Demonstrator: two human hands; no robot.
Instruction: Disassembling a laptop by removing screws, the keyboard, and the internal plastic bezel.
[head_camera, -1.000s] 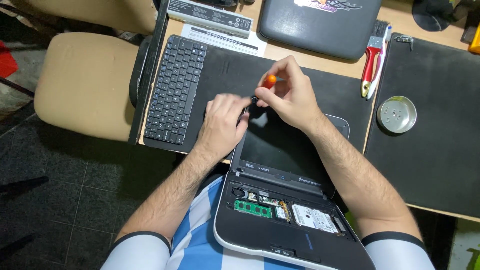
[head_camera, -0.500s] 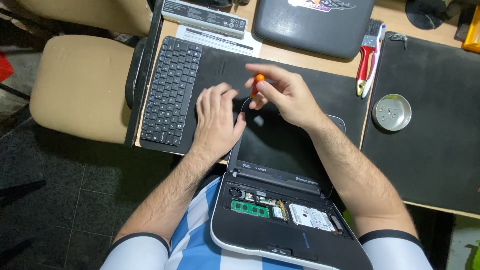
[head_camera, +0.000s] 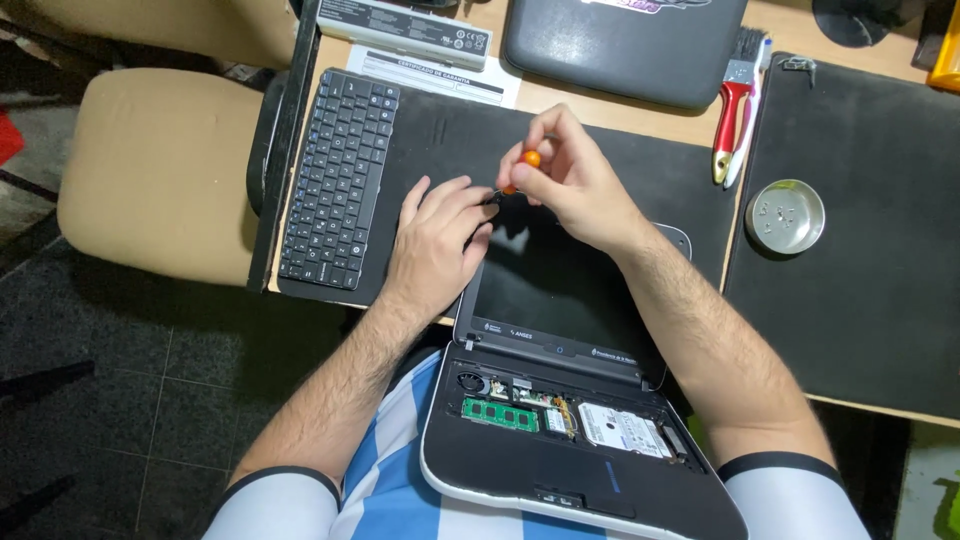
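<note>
On the desk (head_camera: 600, 110), our opened laptop (head_camera: 560, 400) already shows its bare circuit boards, its keyboard (head_camera: 335, 180) set aside. Our left hand (head_camera: 440, 235) steadies the lid corner; our right hand (head_camera: 570, 180) pinches the orange screwdriver (head_camera: 520, 172) there, lid screws apparently remaining.

The person wears a short-sleeved shirt with vertical light-blue and white stripes (head_camera: 400, 470), its white sleeves ending in dark bands, probably black or navy. Both forearms are bare and hairy, and the left hand (head_camera: 435, 240) and right hand (head_camera: 575, 185) are ungloved, with no rings showing.
</note>
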